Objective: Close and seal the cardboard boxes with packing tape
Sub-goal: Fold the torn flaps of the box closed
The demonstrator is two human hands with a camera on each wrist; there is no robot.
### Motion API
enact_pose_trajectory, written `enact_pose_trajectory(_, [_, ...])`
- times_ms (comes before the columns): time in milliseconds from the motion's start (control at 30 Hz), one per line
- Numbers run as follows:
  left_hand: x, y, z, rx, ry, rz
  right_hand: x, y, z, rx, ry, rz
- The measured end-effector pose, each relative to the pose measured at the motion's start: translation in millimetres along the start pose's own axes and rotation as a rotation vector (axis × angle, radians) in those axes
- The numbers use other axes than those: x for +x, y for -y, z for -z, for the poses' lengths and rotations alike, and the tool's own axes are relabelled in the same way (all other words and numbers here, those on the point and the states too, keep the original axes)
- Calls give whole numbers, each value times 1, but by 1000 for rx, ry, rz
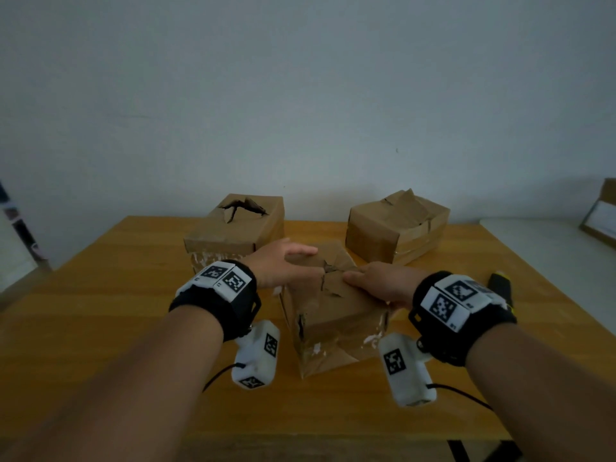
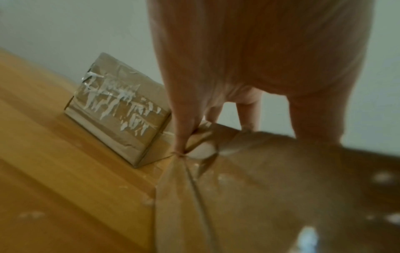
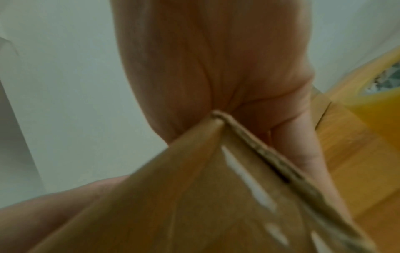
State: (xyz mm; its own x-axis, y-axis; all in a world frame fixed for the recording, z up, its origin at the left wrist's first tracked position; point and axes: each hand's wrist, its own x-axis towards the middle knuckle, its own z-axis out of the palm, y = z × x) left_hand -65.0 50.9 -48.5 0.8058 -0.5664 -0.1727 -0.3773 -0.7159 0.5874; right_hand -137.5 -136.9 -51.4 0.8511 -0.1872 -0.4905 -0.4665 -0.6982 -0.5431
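A small worn cardboard box (image 1: 333, 315) stands at the middle of the wooden table (image 1: 116, 311), its crumpled top flaps folded in. My left hand (image 1: 280, 265) lies over its far left top edge, fingers straight across the flaps. In the left wrist view the thumb (image 2: 184, 133) touches the box's corner (image 2: 281, 188). My right hand (image 1: 380, 285) rests on the right side of the top, its palm (image 3: 205, 59) over a box corner (image 3: 194, 196). A yellowish tape roll (image 3: 378, 95) lies on the table to the right.
Two more cardboard boxes stand behind: one at back left (image 1: 233, 228) with a torn top and white tape scraps (image 2: 116, 111), one at back right (image 1: 396, 225). A black-and-yellow tool (image 1: 500, 285) lies right of my right wrist. Another carton (image 1: 600, 211) leans at the far right.
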Motion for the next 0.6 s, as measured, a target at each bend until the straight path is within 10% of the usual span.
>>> enact_pose_trajectory(600, [4,-2,-1,59,36,2,-4,-6,-3,203,48,-21])
